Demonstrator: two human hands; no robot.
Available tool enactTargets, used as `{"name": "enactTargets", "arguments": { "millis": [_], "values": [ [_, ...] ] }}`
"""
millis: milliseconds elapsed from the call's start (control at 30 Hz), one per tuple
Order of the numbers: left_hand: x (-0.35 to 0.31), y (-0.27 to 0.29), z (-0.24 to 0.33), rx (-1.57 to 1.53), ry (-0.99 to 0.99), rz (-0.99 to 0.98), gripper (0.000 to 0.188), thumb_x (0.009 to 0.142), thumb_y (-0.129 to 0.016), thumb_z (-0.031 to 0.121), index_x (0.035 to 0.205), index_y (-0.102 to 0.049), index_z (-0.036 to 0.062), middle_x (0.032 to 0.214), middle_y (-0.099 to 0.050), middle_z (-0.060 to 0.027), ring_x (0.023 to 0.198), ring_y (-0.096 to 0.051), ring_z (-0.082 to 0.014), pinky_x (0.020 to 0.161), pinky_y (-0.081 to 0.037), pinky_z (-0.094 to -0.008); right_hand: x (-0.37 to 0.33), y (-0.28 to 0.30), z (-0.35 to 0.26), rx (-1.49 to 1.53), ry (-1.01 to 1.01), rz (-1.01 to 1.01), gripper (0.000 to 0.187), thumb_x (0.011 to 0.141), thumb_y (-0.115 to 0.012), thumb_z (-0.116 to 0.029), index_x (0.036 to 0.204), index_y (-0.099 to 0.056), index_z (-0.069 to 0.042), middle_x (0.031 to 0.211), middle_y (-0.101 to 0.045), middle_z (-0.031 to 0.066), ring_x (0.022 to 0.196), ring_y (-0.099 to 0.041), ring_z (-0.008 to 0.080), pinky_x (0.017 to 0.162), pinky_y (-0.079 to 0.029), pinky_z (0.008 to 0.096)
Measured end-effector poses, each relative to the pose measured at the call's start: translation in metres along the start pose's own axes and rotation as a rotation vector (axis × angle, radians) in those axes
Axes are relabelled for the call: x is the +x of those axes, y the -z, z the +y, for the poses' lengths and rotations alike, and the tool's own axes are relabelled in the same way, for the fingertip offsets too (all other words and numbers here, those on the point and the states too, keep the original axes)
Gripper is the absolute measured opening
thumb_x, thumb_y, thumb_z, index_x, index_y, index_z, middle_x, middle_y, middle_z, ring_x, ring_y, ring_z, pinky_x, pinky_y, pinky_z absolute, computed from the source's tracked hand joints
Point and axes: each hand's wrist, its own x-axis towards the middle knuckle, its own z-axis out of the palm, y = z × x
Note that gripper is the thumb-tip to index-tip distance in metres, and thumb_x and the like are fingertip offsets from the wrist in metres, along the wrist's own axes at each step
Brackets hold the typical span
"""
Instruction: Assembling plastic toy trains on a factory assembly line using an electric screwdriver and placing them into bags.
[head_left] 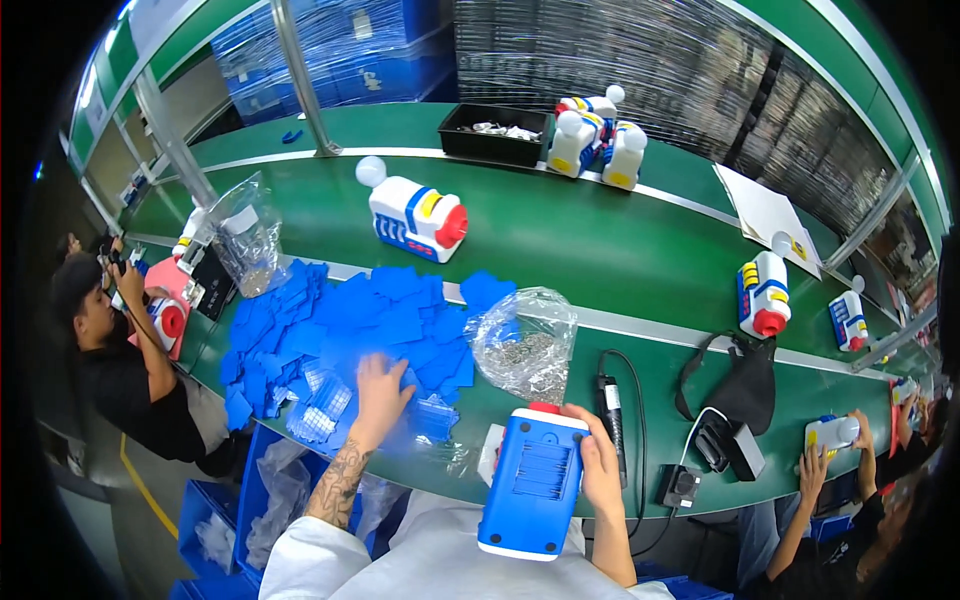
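Note:
My right hand (598, 462) is wrapped round the edge of a toy with a blue base and a white shell (535, 485). The toy's blue base, with slots and dark feet at its corners, faces up. A bit of red shows at its far end. My left hand (382, 398) has its fingers apart over the near side of a heap of blue square sheets (375, 310). Clear-looking pieces with a grid pattern (322, 405) lie left of this hand, on the heap. Something blue and blurred is around the hand.
A clear bag of small metal parts (530, 345) lies right of the heap, near an electric screwdriver (611, 405). White toys like a train engine (415, 215) stand on the green conveyor. Behind it is a black bin (492, 140). Co-workers sit at both sides.

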Motion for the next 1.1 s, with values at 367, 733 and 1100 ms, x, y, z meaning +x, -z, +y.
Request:
{"name": "enactTargets", "arguments": {
  "millis": [367, 733, 1100],
  "values": [
    [0.017, 0.002, -0.014, -0.305, 0.041, -0.036, 0.018, 0.067, -0.069, 0.000, 0.081, -0.058, 0.0024, 0.077, -0.058, -0.0126, 0.069, -0.057, -0.0267, 0.061, -0.045, -0.0356, 0.003, -0.005, -0.007, -0.135, -0.052, 0.003, 0.045, 0.095, -0.034, -0.033, 0.114, -0.052, 0.003, 0.109, -0.057, 0.0137, 0.101, -0.053, 0.0192, 0.089, -0.039, 0.0291],
    [0.006, 0.086, 0.095, -0.716, -0.258, 0.193, 0.021, 0.070, -0.059, -0.015, 0.077, -0.048, 0.0017, 0.082, -0.061, -0.0123, 0.083, -0.063, -0.0245, 0.069, -0.052, -0.0337, 0.014, -0.007, -0.027, -0.491, 0.222, 0.370, 0.025, 0.084, -0.049, -0.008, 0.105, -0.057, 0.000, 0.095, -0.059, 0.0139, 0.084, -0.056, 0.0230, 0.075, -0.044, 0.0303],
    [-0.023, 0.074, 0.139, -0.513, -1.001, 0.084, 0.012, 0.071, -0.067, 0.003, 0.072, -0.054, 0.0031, 0.091, -0.062, -0.0128, 0.093, -0.060, -0.0282, 0.086, -0.045, -0.0492, 0.006, -0.009, -0.057, -0.014, -0.116, -0.134, 0.025, 0.083, -0.056, -0.005, 0.108, -0.056, 0.001, 0.077, -0.058, -0.0003, 0.069, -0.049, 0.0040, 0.061, -0.038, 0.0183]
  ]
}}
